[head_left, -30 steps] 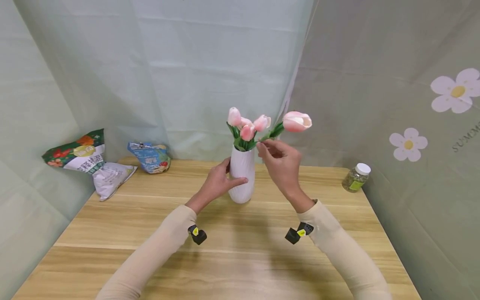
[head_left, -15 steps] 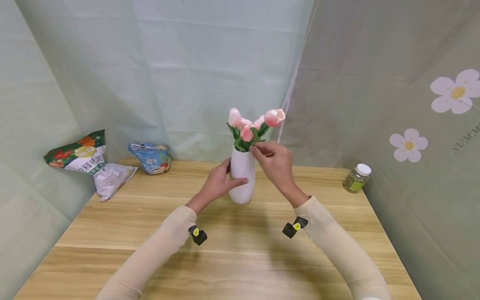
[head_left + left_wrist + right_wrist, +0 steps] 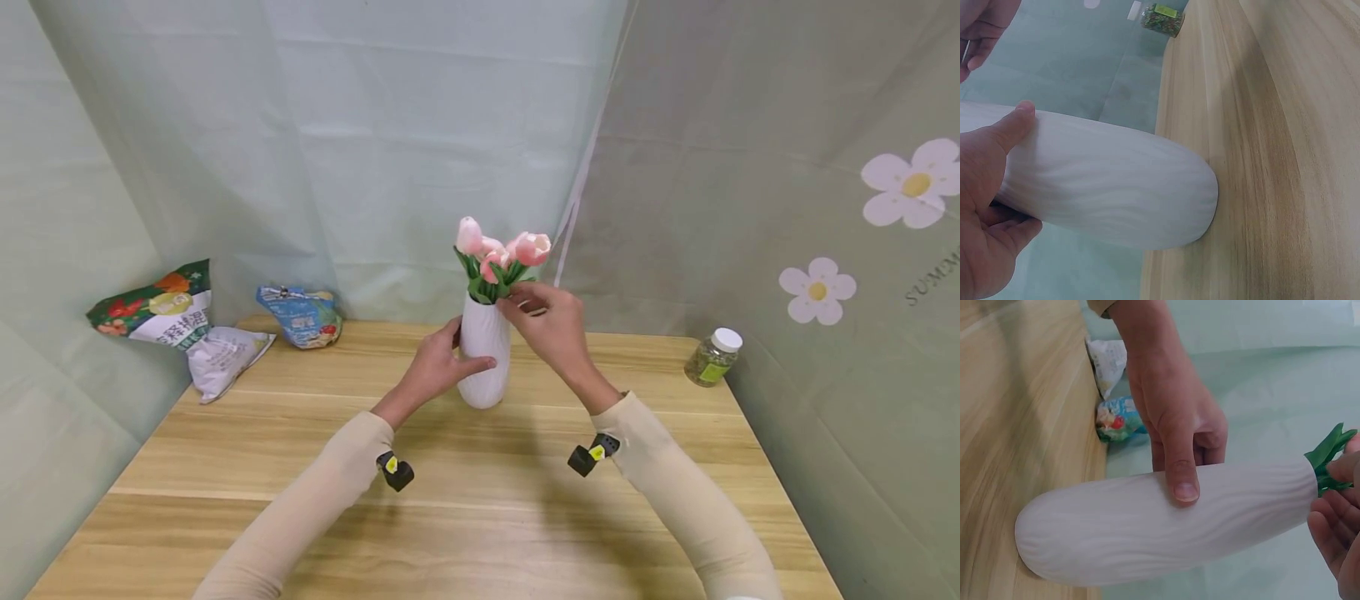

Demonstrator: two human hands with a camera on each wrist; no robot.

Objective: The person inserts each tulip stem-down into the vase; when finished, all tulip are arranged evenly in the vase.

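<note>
A white ribbed vase (image 3: 483,387) stands upright on the wooden table in the head view, holding several pink tulips (image 3: 469,236) with green leaves. My left hand (image 3: 433,360) grips its side; in the left wrist view, the thumb lies along the near face of the vase (image 3: 1116,181) and the fingers pass behind. At the mouth, my right hand (image 3: 553,323) pinches a tulip (image 3: 532,248) low on its stem, its open bloom leaning right above the fingers. Green leaves (image 3: 1330,450) show between that hand and the rim in the right wrist view; the lower stem is hidden.
Left of the vase, a green and white bag (image 3: 176,321) leans on the curtain, with a blue pouch (image 3: 303,318) beside it. A white-lidded jar (image 3: 712,357) stands at the table's right edge. Bare wood of the table (image 3: 480,533) spreads in front.
My right hand has moved left to the vase mouth, bringing its tulip in and down among the others. My left hand stays on the vase.
</note>
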